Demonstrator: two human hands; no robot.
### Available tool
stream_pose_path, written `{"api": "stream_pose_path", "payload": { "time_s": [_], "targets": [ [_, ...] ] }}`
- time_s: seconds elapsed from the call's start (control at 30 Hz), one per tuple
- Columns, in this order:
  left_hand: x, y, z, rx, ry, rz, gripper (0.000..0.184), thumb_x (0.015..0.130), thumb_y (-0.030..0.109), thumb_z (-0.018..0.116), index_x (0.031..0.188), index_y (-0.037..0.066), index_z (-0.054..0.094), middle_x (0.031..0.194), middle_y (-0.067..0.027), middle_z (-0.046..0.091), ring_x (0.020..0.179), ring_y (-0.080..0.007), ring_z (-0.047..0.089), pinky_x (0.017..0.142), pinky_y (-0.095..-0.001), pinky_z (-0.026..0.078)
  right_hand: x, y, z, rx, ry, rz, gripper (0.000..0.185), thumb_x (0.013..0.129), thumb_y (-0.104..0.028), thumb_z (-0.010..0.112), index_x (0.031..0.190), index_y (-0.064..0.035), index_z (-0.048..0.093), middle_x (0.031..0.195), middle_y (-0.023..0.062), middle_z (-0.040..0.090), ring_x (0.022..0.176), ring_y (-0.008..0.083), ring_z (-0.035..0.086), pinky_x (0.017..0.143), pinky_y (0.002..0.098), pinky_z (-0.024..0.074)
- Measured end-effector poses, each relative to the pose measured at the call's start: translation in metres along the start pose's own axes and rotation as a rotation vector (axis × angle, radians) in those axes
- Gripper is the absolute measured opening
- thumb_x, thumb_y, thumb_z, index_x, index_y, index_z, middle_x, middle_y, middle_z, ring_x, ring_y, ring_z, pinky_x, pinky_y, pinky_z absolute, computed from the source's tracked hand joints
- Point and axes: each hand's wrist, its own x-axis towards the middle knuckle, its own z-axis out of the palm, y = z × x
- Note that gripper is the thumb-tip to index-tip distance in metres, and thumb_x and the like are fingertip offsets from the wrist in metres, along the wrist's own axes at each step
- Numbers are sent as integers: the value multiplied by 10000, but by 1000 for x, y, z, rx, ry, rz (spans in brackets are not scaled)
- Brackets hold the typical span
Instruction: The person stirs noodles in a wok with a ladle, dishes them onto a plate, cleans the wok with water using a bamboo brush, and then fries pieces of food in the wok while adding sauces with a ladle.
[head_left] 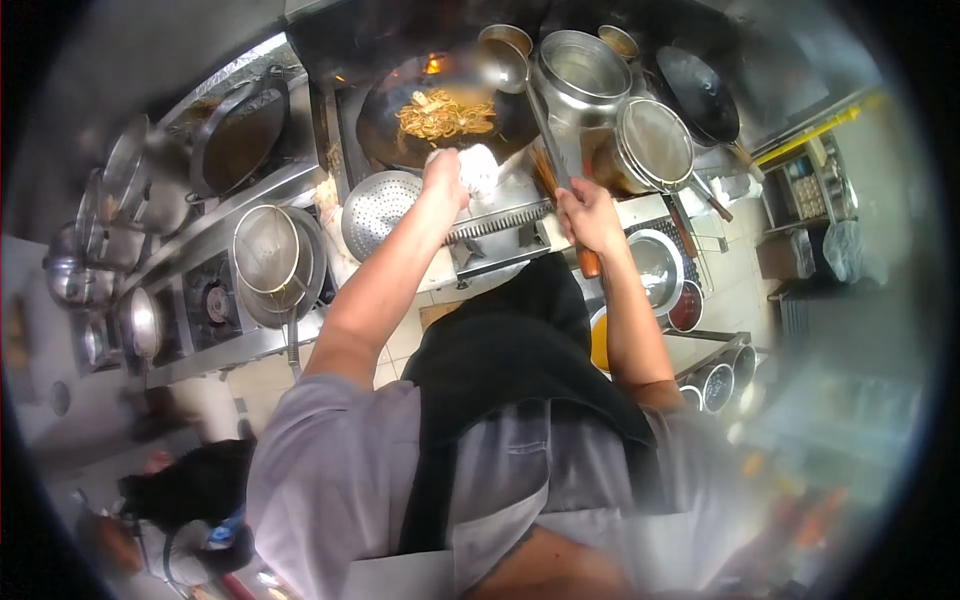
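My left hand [446,180] is closed on a bunched white cloth [478,172] at the near rim of a dark wok [380,130]. Noodles [445,116] lie in the wok, and a small flame [433,64] shows at its far side. In my right hand [590,215] is a ladle, held by its long handle with a wooden end [588,263]; its round metal bowl [502,66] is over the wok's far right side. A perforated skimmer [380,215] rests just left of my left forearm. Beside my right hand is a bamboo brush [543,170].
Right of the wok stand a metal pot [583,70], a mesh strainer [655,143] over a container, and another dark wok [697,95]. A second strainer [267,248] sits on the left stove. Below my right arm is a metal basin [655,270]. Another person [190,490] is at lower left.
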Motion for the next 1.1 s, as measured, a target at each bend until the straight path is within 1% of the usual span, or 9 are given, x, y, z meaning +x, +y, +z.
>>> {"api": "stream_pose_path", "payload": {
  "time_s": [0.13,0.23,0.27,0.33,0.43,0.47,0.63,0.8,1.1],
  "targets": [
    [-80,17,48,112,75,145,182,996,208,447,1075,56,507,942,-125,657,790,-306,700,678,-520,593,-14,-40,26,-129,133,-102,192,970,-154,576,880,16,565,556,57,541,405,138,523,388,324,404],
    [-99,-22,23,289,130,406,150,882,56,551,1028,41,582,862,-60,613,769,-210,663,684,-376,565,-6,-46,43,-311,347,-196,205,971,-187,564,913,9,574,544,123,559,448,219,621,424,373,461],
    [-80,-37,-5,423,71,418,201,864,21,543,1062,22,576,874,-51,611,768,-183,630,668,-378,536,10,-29,47,-333,383,-269,250,983,-212,567,901,24,570,529,87,558,428,199,593,410,366,452],
    [-63,-60,-24,379,64,655,207,861,5,536,1066,-7,561,875,-57,615,741,-173,617,644,-379,524,22,-25,69,-60,273,-107,273,1001,-221,553,872,19,573,549,53,549,411,161,537,401,344,440],
    [-56,-61,-31,461,94,672,217,851,-22,525,1067,-32,541,874,-75,624,733,-172,620,652,-366,520,26,-26,100,504,2,101,239,1026,-220,522,903,-21,571,603,-5,515,424,96,443,383,266,369],
    [-63,-57,-27,445,54,510,161,839,-14,539,999,-37,544,862,-95,627,712,-184,610,656,-356,511,30,-21,101,613,-62,142,230,1030,-218,518,915,-27,573,623,-8,514,437,87,421,390,256,366],
    [-85,-67,-58,270,62,369,63,863,35,547,901,-10,568,854,-106,624,695,-218,657,600,-421,555,21,16,80,1297,-351,458,327,1041,-169,466,1149,138,439,747,29,459,496,41,430,381,174,361],
    [-173,-94,-95,314,55,304,131,904,45,528,998,-41,559,887,-142,639,727,-280,698,606,-416,590,-97,37,63,1508,-391,514,318,1039,-158,455,1169,130,421,710,13,454,468,56,428,375,176,356],
    [-321,-138,-169,562,-163,330,231,846,-27,497,1069,8,544,924,-78,619,741,-205,661,667,-369,584,-357,59,73,1465,-237,294,409,1045,-276,483,1276,62,483,811,-1,498,505,11,412,348,180,335]
  ]
}}
